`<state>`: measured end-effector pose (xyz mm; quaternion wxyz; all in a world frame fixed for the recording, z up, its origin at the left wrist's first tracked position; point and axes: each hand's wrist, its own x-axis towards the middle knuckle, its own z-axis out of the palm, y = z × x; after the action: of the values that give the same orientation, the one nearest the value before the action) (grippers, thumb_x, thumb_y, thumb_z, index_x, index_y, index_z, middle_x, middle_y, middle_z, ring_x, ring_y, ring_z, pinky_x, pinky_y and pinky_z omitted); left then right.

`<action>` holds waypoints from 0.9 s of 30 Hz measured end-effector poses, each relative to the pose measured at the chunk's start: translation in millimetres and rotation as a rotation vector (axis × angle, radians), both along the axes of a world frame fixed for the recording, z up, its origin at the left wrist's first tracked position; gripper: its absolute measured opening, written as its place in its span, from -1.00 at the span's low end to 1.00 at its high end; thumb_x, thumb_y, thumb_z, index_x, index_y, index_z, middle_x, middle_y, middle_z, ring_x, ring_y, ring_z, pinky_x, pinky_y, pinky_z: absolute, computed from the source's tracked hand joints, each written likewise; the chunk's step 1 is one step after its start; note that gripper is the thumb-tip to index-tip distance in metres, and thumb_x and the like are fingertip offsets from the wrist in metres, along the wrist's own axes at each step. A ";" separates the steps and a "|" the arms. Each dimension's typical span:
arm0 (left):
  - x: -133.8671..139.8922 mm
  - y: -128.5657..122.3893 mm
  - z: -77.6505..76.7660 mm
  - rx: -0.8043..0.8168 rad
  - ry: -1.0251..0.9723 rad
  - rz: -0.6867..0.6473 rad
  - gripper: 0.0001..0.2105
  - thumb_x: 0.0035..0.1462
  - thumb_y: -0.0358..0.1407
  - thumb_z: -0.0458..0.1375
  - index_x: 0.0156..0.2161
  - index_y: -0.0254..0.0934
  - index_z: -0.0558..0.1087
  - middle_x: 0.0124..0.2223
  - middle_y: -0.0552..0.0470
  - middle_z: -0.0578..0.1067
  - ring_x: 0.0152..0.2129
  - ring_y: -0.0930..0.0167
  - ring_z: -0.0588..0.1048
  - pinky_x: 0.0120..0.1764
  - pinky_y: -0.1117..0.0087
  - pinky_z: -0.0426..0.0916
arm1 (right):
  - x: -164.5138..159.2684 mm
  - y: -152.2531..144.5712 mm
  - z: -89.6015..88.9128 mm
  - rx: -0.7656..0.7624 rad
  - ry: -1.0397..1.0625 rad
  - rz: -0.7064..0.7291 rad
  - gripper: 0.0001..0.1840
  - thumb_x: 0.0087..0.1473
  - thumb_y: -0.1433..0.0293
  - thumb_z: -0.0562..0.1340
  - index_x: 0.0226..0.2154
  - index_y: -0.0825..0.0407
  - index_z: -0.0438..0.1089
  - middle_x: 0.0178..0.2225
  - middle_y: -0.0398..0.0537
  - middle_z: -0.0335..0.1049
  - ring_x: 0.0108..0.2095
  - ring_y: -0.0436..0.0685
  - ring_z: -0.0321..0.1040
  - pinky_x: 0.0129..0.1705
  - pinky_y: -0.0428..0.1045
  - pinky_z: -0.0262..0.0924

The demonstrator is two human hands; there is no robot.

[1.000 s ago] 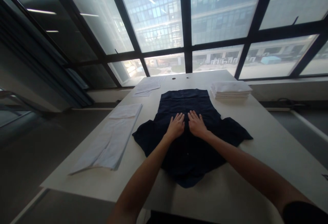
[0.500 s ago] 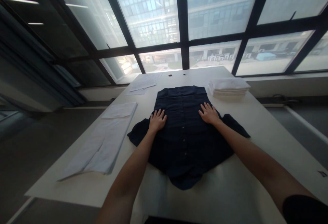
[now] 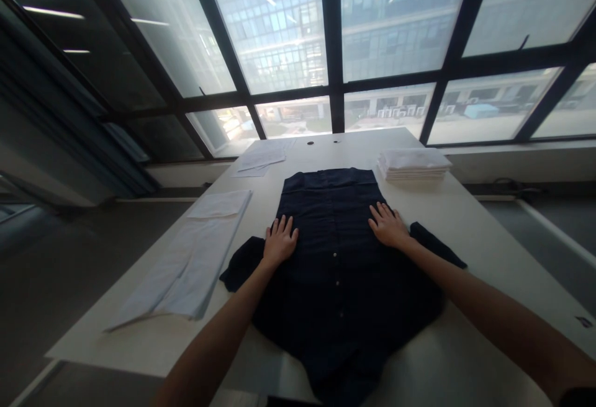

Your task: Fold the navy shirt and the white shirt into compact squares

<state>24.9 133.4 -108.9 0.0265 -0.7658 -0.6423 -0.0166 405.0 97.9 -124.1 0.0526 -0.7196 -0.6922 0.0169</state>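
Observation:
A dark navy button-up shirt [image 3: 333, 233] lies spread on the white table, its row of small buttons running down the middle. My left hand [image 3: 280, 239] rests flat on the shirt's left side, fingers spread, close to the sleeve on that side. On the opposite side my right hand [image 3: 388, 226] also presses flat with its fingers apart, beside the other sleeve. The lower hem reaches toward me and hangs near the bottom of the view. Neither hand grips the cloth.
A stack of folded white cloths [image 3: 414, 165] sits at the table's back right. Long white folded cloths [image 3: 190, 252] lie along the left side, and thin white sheets [image 3: 261, 157] lie behind them. The table [image 3: 484, 252] stands against large windows [image 3: 288, 28].
The shirt has slid toward me, with both flat hands moving on it and slightly farther apart. Its hem now reaches nearer the bottom of the view.

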 end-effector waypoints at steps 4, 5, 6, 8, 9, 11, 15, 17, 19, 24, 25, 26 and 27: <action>11.7 -1.6 9.2 -0.036 0.001 0.046 -0.40 0.41 -0.04 -0.21 0.44 -0.24 0.07 0.47 -0.13 -0.01 0.40 0.05 -0.02 0.32 -0.14 -0.02 | -14.1 -3.5 10.2 -0.028 -0.013 -0.048 -0.30 0.36 0.19 -0.10 0.42 0.18 -0.01 0.45 0.27 -0.19 0.45 0.38 -0.30 0.36 0.44 -0.37; 21.8 2.3 12.3 -0.007 -0.012 0.033 -0.40 0.41 -0.06 -0.20 0.44 -0.29 0.08 0.47 -0.16 0.00 0.40 0.06 -0.02 0.33 -0.13 -0.02 | -24.9 1.2 15.4 -0.015 -0.003 -0.050 -0.30 0.35 0.21 -0.09 0.41 0.24 -0.01 0.44 0.31 -0.18 0.44 0.41 -0.31 0.36 0.46 -0.38; 34.7 7.1 14.9 0.029 -0.031 0.004 -0.40 0.41 -0.10 -0.19 0.43 -0.33 0.08 0.47 -0.17 0.01 0.40 0.07 -0.03 0.33 -0.11 -0.03 | -38.6 7.7 20.8 0.008 0.017 -0.033 -0.29 0.35 0.23 -0.09 0.40 0.28 -0.01 0.44 0.33 -0.18 0.44 0.41 -0.31 0.36 0.46 -0.36; 65.8 17.2 17.5 0.068 -0.079 -0.101 -0.43 0.41 -0.17 -0.20 0.43 -0.37 0.06 0.47 -0.16 0.00 0.41 0.13 -0.05 0.35 -0.05 -0.03 | -71.7 23.9 29.5 0.067 0.084 0.056 -0.31 0.34 0.28 -0.11 0.40 0.31 -0.03 0.45 0.27 -0.19 0.45 0.35 -0.31 0.37 0.41 -0.31; 81.8 21.9 17.1 0.053 -0.099 -0.159 -0.44 0.41 -0.21 -0.20 0.44 -0.37 0.06 0.47 -0.15 0.00 0.41 0.16 -0.05 0.35 -0.02 -0.01 | -88.8 32.5 31.8 0.079 0.119 0.111 -0.32 0.34 0.31 -0.12 0.40 0.29 -0.02 0.45 0.23 -0.18 0.45 0.32 -0.29 0.38 0.37 -0.28; 108.3 29.9 13.2 0.004 -0.111 -0.281 -0.44 0.40 -0.28 -0.20 0.44 -0.37 0.02 0.48 -0.13 -0.01 0.42 0.22 -0.06 0.35 0.06 -0.01 | -116.7 48.2 31.3 0.077 0.169 0.191 -0.33 0.31 0.39 -0.13 0.40 0.26 0.00 0.45 0.15 -0.17 0.45 0.26 -0.26 0.39 0.29 -0.24; 118.0 46.1 1.5 -0.029 -0.100 -0.380 -0.44 0.42 -0.22 -0.23 0.46 -0.25 0.00 0.48 -0.03 -0.01 0.42 0.27 -0.06 0.37 0.07 -0.05 | -122.8 68.2 16.7 0.072 0.184 0.257 -0.35 0.35 0.33 -0.16 0.41 0.18 0.02 0.45 0.09 -0.12 0.44 0.22 -0.23 0.40 0.23 -0.26; 100.7 57.7 -1.1 -0.030 -0.094 -0.337 -0.44 0.43 -0.08 -0.24 0.45 -0.14 0.03 0.48 0.04 0.00 0.42 0.23 -0.05 0.37 -0.01 -0.08 | -101.2 74.5 9.6 0.064 0.154 0.251 -0.32 0.37 0.17 -0.15 0.41 0.12 0.03 0.45 0.08 -0.14 0.45 0.24 -0.26 0.40 0.27 -0.31; 75.6 71.7 -0.9 -0.036 -0.083 -0.254 -0.41 0.41 0.01 -0.24 0.45 -0.09 0.03 0.48 0.07 -0.02 0.42 0.20 -0.07 0.37 -0.04 -0.09 | -71.8 80.7 5.7 0.040 0.123 0.205 -0.27 0.35 0.08 -0.13 0.42 0.08 0.00 0.47 0.06 -0.19 0.45 0.25 -0.31 0.41 0.29 -0.36; 21.2 100.6 1.3 -0.047 -0.074 -0.026 -0.37 0.41 -0.01 -0.23 0.45 -0.26 0.03 0.49 -0.06 -0.06 0.42 0.18 -0.07 0.37 -0.01 -0.10 | -8.8 94.8 3.7 -0.018 0.061 0.028 -0.24 0.35 0.07 -0.15 0.44 0.09 -0.08 0.48 0.09 -0.25 0.46 0.24 -0.33 0.41 0.27 -0.37; 16.0 103.1 1.2 -0.041 -0.080 -0.005 -0.37 0.40 -0.02 -0.23 0.45 -0.28 0.03 0.49 -0.08 -0.06 0.42 0.19 -0.07 0.37 -0.01 -0.10 | -1.9 96.6 3.1 -0.016 0.052 0.007 -0.24 0.35 0.07 -0.15 0.44 0.10 -0.08 0.48 0.10 -0.26 0.46 0.24 -0.33 0.41 0.27 -0.36; 12.9 104.4 0.9 -0.033 -0.087 0.011 -0.37 0.40 -0.02 -0.24 0.45 -0.30 0.03 0.49 -0.09 -0.06 0.42 0.21 -0.07 0.37 -0.01 -0.10 | 2.9 97.9 2.3 -0.009 0.046 -0.006 -0.24 0.35 0.08 -0.15 0.44 0.11 -0.08 0.48 0.11 -0.26 0.45 0.24 -0.32 0.40 0.27 -0.35; 11.5 104.9 0.7 -0.026 -0.094 0.022 -0.37 0.40 -0.03 -0.24 0.45 -0.31 0.03 0.48 -0.10 -0.06 0.42 0.22 -0.07 0.37 -0.01 -0.10 | 5.8 98.9 1.4 0.000 0.043 -0.014 -0.25 0.35 0.08 -0.15 0.44 0.11 -0.08 0.47 0.12 -0.25 0.45 0.24 -0.31 0.40 0.27 -0.35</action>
<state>36.5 238.3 -108.3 -0.0136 -0.7573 -0.6515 -0.0438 410.7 196.7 -122.7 0.0676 -0.7239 -0.6858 0.0317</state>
